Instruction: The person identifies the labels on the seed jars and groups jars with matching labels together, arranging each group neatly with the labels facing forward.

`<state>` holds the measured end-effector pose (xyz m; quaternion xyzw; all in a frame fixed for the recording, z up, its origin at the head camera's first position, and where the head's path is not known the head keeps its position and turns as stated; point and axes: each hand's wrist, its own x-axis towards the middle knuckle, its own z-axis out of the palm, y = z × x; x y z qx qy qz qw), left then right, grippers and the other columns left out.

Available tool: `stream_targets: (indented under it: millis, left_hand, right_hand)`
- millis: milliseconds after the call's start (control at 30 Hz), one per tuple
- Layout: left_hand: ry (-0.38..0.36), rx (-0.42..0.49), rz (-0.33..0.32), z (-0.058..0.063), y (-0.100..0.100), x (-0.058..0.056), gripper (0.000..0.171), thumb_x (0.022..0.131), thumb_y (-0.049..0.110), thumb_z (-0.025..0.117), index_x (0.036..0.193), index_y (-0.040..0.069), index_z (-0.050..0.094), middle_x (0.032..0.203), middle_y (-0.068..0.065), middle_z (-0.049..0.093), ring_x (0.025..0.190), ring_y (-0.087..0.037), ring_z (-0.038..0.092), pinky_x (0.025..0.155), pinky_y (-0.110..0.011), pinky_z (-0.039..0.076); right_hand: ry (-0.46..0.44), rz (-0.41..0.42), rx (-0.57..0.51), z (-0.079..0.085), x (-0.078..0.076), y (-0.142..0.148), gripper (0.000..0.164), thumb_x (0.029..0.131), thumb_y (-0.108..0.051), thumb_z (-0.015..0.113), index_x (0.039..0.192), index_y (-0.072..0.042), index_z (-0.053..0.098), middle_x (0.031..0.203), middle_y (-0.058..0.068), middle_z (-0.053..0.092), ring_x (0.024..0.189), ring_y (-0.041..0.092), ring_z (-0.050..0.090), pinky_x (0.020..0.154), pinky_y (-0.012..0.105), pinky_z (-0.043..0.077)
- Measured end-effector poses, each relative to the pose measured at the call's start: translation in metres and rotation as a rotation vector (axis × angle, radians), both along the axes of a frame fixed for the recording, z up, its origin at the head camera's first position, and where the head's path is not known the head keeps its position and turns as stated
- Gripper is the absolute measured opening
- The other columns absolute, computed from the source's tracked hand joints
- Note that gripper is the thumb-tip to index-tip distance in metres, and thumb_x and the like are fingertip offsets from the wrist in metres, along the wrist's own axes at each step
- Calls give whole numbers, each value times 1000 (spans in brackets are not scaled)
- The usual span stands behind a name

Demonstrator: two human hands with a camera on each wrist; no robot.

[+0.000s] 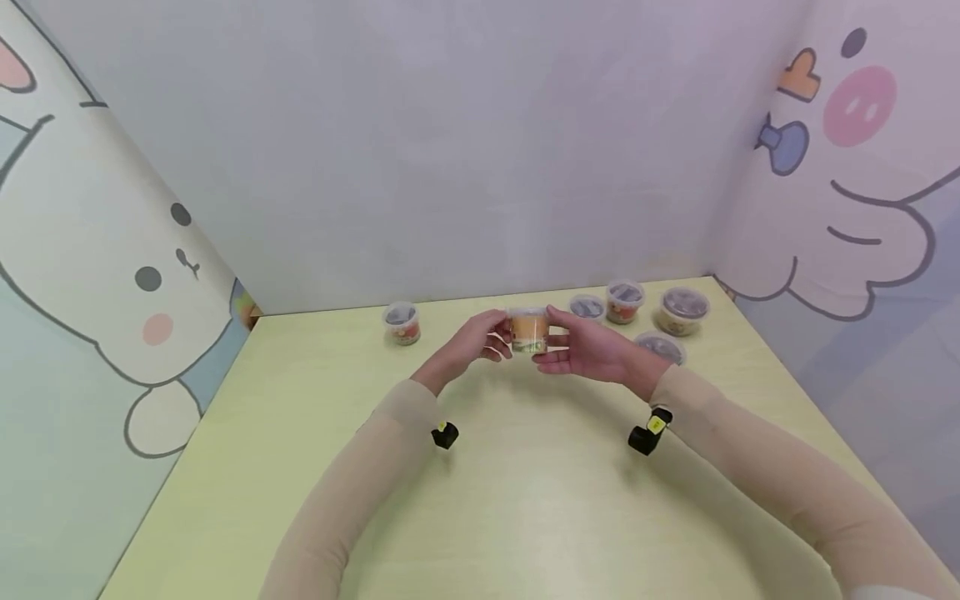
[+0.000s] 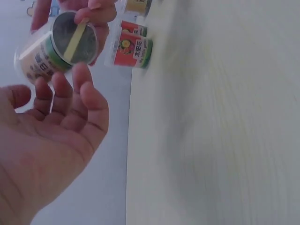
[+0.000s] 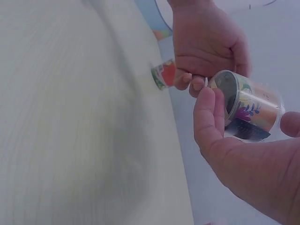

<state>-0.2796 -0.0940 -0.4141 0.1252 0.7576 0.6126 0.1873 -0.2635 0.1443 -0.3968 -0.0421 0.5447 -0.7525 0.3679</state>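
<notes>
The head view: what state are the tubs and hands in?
Held tub: lifted, lidded
Left hand: holding tub, fingers curled
Right hand: gripping tub
Lone left tub: upright, lidded
Rear-right tub: upright, lidded
Far-right tub: upright, lidded
Tub behind right hand: lidded, partly hidden
Front-right tub: lidded, partly hidden

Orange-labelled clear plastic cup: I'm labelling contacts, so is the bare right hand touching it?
Touching: the right wrist view shows the right hand with fingers against the dark end of the cup, thumb opposite.
</notes>
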Motion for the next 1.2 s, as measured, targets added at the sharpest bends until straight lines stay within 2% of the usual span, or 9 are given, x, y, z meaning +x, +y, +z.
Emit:
stream_targets:
  millis: [33, 133, 267, 333, 400, 633, 833, 1033, 1200]
  left_hand:
    - [-18, 22, -6, 0, -3, -1, 35, 109, 37, 39, 112, 6, 55, 101, -10, 59, 83, -22, 66, 75, -36, 54]
    - [-59, 52, -8, -1, -9, 0, 28, 107, 27, 47, 124, 6, 53, 112, -11, 62, 89, -23, 69, 78, -33, 55]
    - [-78, 22, 2, -3, -12, 3, 33, 106, 22, 50, 134, 5, 51, 123, -14, 62, 95, -24, 71, 83, -35, 56]
    - [-85, 18, 13, -4, -12, 3, 35, 106, 21, 50, 137, 3, 50, 126, -15, 61, 96, -25, 71, 84, -36, 56]
    - [-93, 23, 26, -5, -12, 4, 36, 107, 20, 49, 138, 3, 49, 127, -16, 61, 96, -25, 71, 85, -37, 57]
    - [-90, 48, 33, -5, -13, 5, 38, 106, 17, 49, 140, 0, 47, 126, -19, 60, 93, -25, 70, 86, -37, 57]
    - [-97, 80, 33, -6, -15, 5, 36, 106, 14, 47, 139, -1, 47, 122, -19, 60, 90, -25, 69, 84, -36, 58]
    - [-87, 87, 28, -6, -18, 6, 36, 106, 15, 47, 138, 0, 47, 120, -19, 61, 90, -24, 68, 84, -36, 58]
    - [-80, 94, 30, -6, -20, 6, 35, 106, 14, 47, 138, -1, 47, 120, -18, 60, 89, -24, 67, 84, -36, 58]
  right_hand:
    - [2, -4, -7, 1, -1, -1, 54, 108, -50, 39, 149, -18, 22, 142, 18, 34, 107, 29, 59, 94, 42, 54]
    - [-3, -18, -5, 4, -2, -4, 58, 109, -50, 37, 153, -17, 18, 145, 20, 33, 117, 33, 55, 99, 42, 52]
    - [-26, -24, 21, 4, -1, -11, 61, 110, -47, 34, 158, -18, 11, 157, 22, 23, 140, 43, 34, 113, 48, 38]
    - [-25, -22, 44, 3, -1, -14, 63, 110, -47, 33, 160, -17, 9, 160, 23, 18, 146, 45, 23, 116, 51, 32]
    - [-20, -21, 65, 3, -1, -15, 63, 110, -46, 33, 160, -16, 9, 162, 23, 17, 148, 45, 19, 117, 53, 30]
    - [-26, -13, 90, 4, -2, -17, 61, 110, -47, 34, 157, -16, 11, 157, 22, 25, 143, 40, 28, 113, 49, 35]
    - [-34, -8, 84, 5, -3, -19, 62, 110, -47, 35, 158, -16, 11, 158, 22, 23, 145, 42, 27, 114, 49, 34]
    - [-29, -18, 107, 1, -3, -21, 62, 109, -49, 34, 158, -18, 12, 160, 21, 23, 139, 39, 34, 108, 47, 39]
    - [-21, -30, 111, 1, -2, -23, 62, 109, -50, 33, 158, -20, 10, 163, 21, 19, 144, 43, 28, 108, 48, 39]
